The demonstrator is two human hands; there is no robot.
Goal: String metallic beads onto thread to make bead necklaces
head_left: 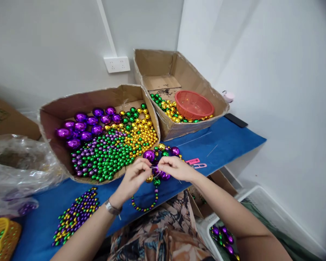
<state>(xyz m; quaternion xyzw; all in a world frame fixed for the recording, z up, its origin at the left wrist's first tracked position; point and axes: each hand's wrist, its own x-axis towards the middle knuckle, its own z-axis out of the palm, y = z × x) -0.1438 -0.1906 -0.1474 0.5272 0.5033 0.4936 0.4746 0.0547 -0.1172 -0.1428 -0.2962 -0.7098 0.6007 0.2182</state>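
Note:
Between my hands runs a thin pale string [154, 167]. My left hand [137, 175] is closed in a pinch on it, a metal band around its wrist. Opposite, the fingers of my right hand [174, 167] pinch the same string. Just beneath and behind them lies a cluster of shiny purple, green and gold beads [150, 156], partly hidden by the fingers. A loop of small strung beads [143, 209] hangs down from this cluster toward the table's front edge. To the right of my right hand lies a pink-handled tool [199, 165], its far part hidden.
A cardboard box [46, 127] holds loose beads sorted by colour and size. Behind it, a second box [201, 76] contains beads and a red basket [194, 103]. Small beads [76, 214] are heaped on the blue cloth [220, 141]. A dark phone-like object [235, 120] lies right.

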